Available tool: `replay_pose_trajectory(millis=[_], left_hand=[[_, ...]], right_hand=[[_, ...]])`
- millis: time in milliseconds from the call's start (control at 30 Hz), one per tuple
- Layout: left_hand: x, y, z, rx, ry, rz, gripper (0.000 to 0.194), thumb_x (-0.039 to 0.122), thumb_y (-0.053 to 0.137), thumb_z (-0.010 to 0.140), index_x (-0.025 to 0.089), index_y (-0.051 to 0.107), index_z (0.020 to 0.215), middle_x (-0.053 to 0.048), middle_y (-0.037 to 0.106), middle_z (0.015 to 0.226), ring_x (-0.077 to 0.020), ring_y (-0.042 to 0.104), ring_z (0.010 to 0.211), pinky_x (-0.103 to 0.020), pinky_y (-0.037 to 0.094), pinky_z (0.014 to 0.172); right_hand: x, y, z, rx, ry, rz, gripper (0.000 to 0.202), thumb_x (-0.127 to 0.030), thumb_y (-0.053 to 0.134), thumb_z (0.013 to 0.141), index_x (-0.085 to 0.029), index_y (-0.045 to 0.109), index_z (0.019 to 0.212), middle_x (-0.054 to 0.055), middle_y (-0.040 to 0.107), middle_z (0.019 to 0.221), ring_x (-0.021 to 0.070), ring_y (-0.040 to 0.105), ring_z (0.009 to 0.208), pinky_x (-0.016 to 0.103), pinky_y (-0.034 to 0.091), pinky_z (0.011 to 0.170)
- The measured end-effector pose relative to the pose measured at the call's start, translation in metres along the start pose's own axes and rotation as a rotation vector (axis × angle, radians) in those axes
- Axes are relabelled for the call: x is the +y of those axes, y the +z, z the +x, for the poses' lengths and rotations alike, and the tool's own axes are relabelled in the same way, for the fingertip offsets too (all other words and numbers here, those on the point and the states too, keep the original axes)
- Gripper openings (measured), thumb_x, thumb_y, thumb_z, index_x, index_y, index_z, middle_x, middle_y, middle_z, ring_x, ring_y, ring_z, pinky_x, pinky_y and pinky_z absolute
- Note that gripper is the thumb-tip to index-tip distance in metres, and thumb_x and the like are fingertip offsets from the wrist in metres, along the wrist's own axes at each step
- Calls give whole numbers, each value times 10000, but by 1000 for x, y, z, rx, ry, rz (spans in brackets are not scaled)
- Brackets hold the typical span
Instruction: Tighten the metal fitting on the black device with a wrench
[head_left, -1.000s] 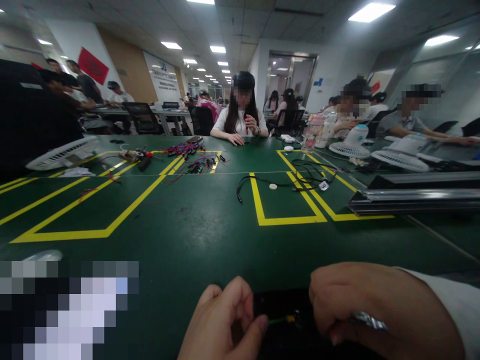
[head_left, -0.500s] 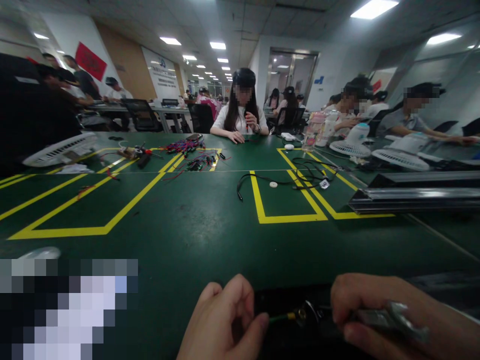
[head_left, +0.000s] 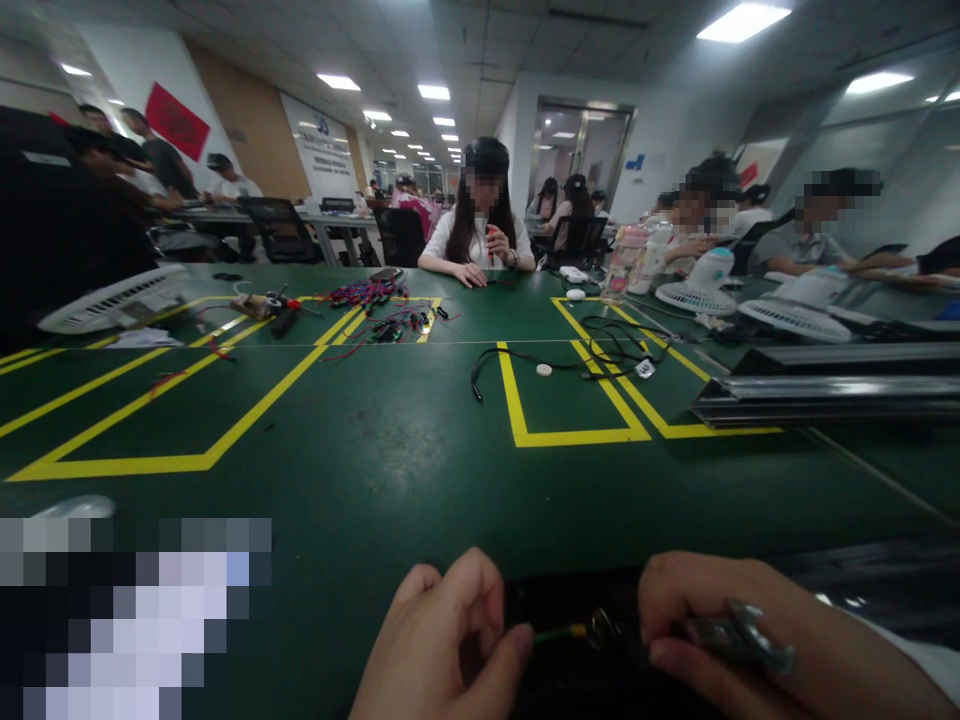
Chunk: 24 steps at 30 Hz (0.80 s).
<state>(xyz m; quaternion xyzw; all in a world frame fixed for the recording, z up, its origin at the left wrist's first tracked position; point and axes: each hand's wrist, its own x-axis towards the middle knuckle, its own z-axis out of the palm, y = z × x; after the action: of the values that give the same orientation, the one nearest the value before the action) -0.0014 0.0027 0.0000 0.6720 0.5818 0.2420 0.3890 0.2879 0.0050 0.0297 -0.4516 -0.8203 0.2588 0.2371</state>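
At the bottom of the frame, the right hand (head_left: 750, 650), pinching a metal tool (head_left: 739, 640), is edging back toward the green wire (head_left: 555, 633) the left hand (head_left: 442, 650) is pinching over the counter (head_left: 420, 470).

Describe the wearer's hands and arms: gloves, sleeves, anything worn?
Both hands are bare, no gloves. The left hand shows no sleeve, ring or watch in view. The right hand shows a sliver of white sleeve at the wrist, by the frame's lower right corner. No rings or markings can be made out.
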Motion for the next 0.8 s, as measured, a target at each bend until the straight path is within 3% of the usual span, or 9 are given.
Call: replay_pose_trajectory(millis=[267, 433, 600, 800], left_hand=[[1, 0, 0, -8, -2, 20, 198, 321, 658, 884, 286, 505, 763, -3, 710, 762, -282, 636, 851, -381, 465, 776], [3, -2, 0, -17, -7, 29, 205, 328, 655, 903, 289, 511, 762, -2, 701, 764, -286, 638, 862, -377, 463, 779], [3, -1, 0, -16, -8, 19, 186, 340, 645, 899, 288, 518, 773, -13, 711, 777, -298, 648, 862, -385, 475, 775], [-1, 1, 0, 6, 21, 12, 213, 297, 670, 895, 288, 505, 761, 6, 709, 747, -278, 641, 851, -370, 463, 770]], right_hand=[[-16, -27, 29, -259, -111, 53, 189, -152, 642, 1078, -283, 681, 949, -46, 746, 890, 154, 699, 773, 227, 523, 717], [-14, -37, 47, -408, -255, 77, 177, -99, 640, 1064, -237, 709, 977, -8, 748, 937, 152, 698, 850, 229, 509, 763], [-10, -34, 48, -393, -278, 98, 181, -112, 620, 1073, -234, 711, 975, 0, 748, 936, 154, 690, 849, 231, 505, 759], [-13, -38, 43, -334, -204, 84, 140, -194, 652, 1085, -272, 695, 977, -38, 737, 914, 152, 666, 793, 248, 489, 736]])
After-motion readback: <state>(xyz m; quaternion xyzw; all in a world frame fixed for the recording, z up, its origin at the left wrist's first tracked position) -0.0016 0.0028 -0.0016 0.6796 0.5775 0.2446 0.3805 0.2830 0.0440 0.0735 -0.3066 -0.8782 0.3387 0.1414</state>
